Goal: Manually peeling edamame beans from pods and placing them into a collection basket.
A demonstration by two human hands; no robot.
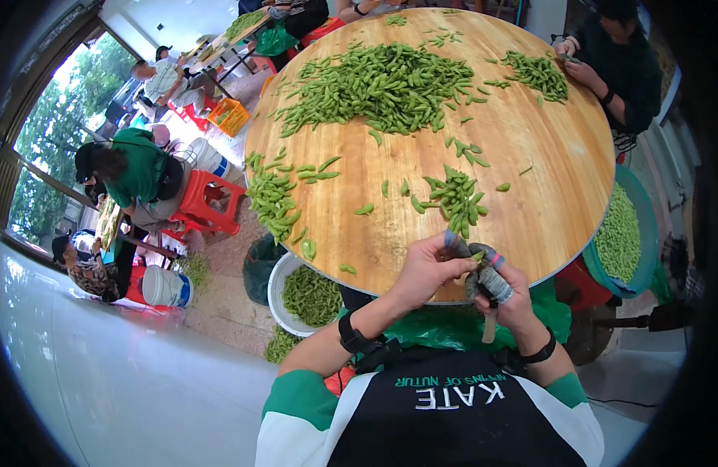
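My left hand (426,265) has a grey covering on a finger and pinches a green soybean pod (477,255) at the table's near edge. Close against it, my right hand (511,292) wears grey knitted finger covers with a pink band. A tool with a pale handle (488,328) sticks out below the right fingers, which are closed around it; its working end is hidden. Just beyond my hands lies a small pile of pods (457,195) on the round wooden table (546,192).
A large pod heap (382,87) covers the table's far middle; another pile (271,201) lies left. A white basket of pods (311,295) stands below left, a teal tub of shelled beans (619,239) right. A person (619,70) sits across; others sit by red stools (210,201).
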